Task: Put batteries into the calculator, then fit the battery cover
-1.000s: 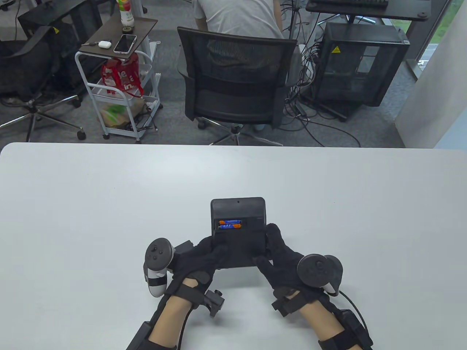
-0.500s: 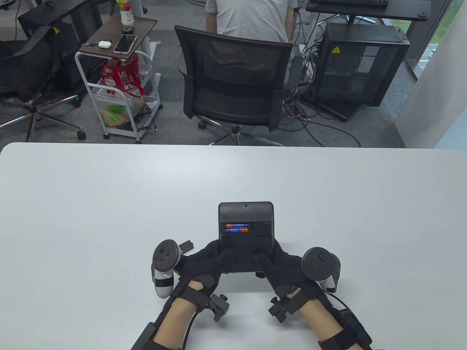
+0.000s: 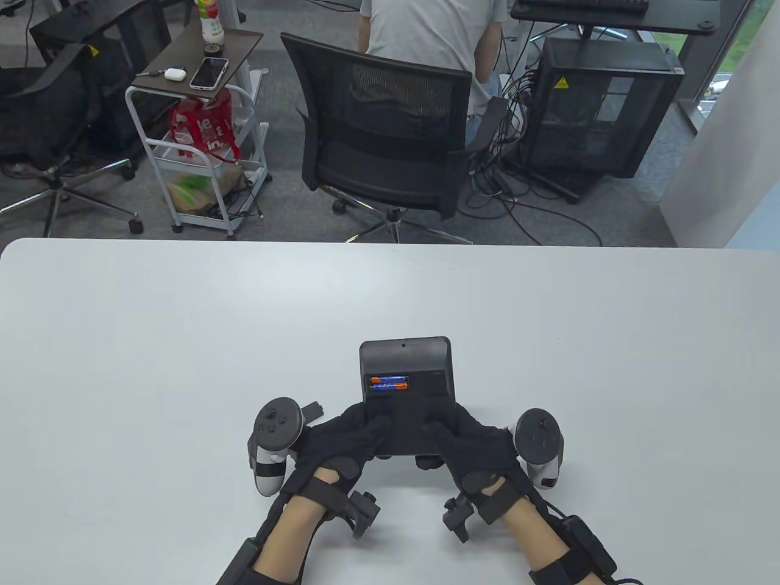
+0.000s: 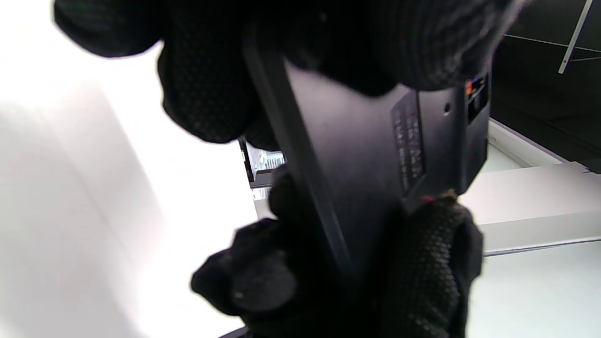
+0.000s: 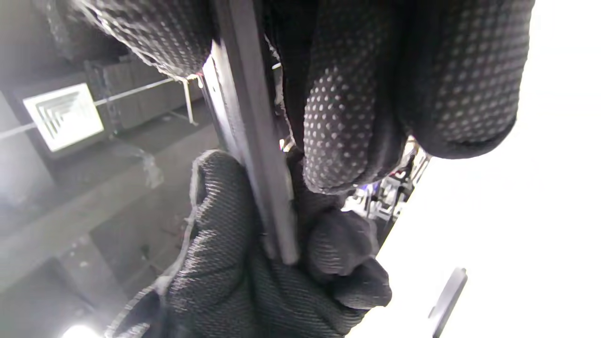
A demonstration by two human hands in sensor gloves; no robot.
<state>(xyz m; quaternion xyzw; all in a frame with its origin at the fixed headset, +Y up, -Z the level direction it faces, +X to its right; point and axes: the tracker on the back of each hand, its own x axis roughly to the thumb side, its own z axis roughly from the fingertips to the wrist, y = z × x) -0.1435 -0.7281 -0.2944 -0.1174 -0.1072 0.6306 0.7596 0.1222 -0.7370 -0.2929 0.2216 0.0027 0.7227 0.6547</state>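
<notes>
The calculator has shifted slightly left; both hands, left hand and right hand, grip its near end, batteries exposed beyond their thumbs, toward the table's far edge.

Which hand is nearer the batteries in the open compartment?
Left, narrowly. The batteries sit left of centre in the calculator. The left hand grips its near-left corner just below them; the right hand grips the near-right corner, farther across.

black calculator, orange-blue batteries, black dotted gloves, white table
</notes>
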